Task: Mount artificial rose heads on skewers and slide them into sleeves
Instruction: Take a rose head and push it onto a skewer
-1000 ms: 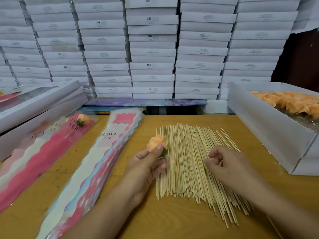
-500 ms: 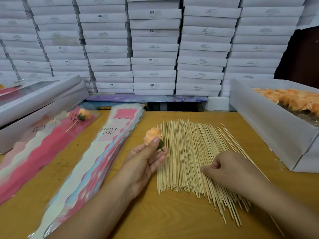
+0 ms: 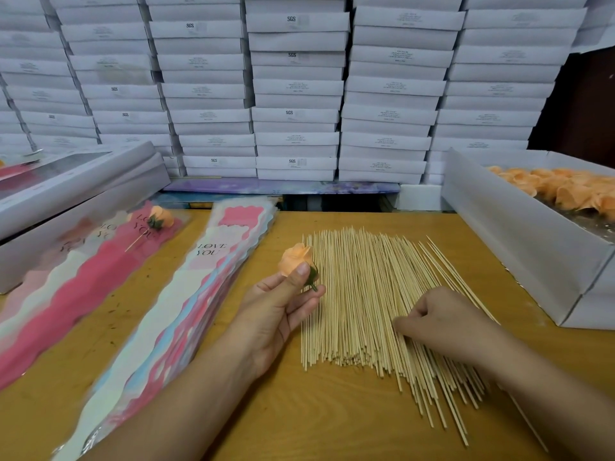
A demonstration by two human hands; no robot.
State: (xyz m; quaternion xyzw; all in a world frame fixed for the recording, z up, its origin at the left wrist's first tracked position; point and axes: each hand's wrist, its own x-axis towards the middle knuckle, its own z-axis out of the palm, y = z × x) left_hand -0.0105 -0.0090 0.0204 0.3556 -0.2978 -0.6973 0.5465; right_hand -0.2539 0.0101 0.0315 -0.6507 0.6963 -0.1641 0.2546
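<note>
At table centre, the rose head (image 3: 296,259) sits pinched between thumb and fingers of the left hand (image 3: 283,307), its green calyx pointing toward 5 o'clock, just off the left edge of the skewers (image 3: 369,294). No skewer is in it yet. The right hand (image 3: 436,322) lies at 3 o'clock from the rose, fingers curled down onto the skewer pile; over the last second it has slid toward 6 o'clock along the sticks while the left hand has kept the rose raised. Whether a single skewer is already pinched cannot be told; the fingertips are hidden. Judgement: stick selection is under way, mounting comes next.

At 9 o'clock lies the stack of sleeves (image 3: 186,314) printed "LOVE YOU"; further toward 10 o'clock, a finished rose (image 3: 159,217) rests in its sleeve. At 2 o'clock an open box (image 3: 519,241) holds more orange rose heads. White cartons (image 3: 296,94) stand stacked at 12 o'clock.
</note>
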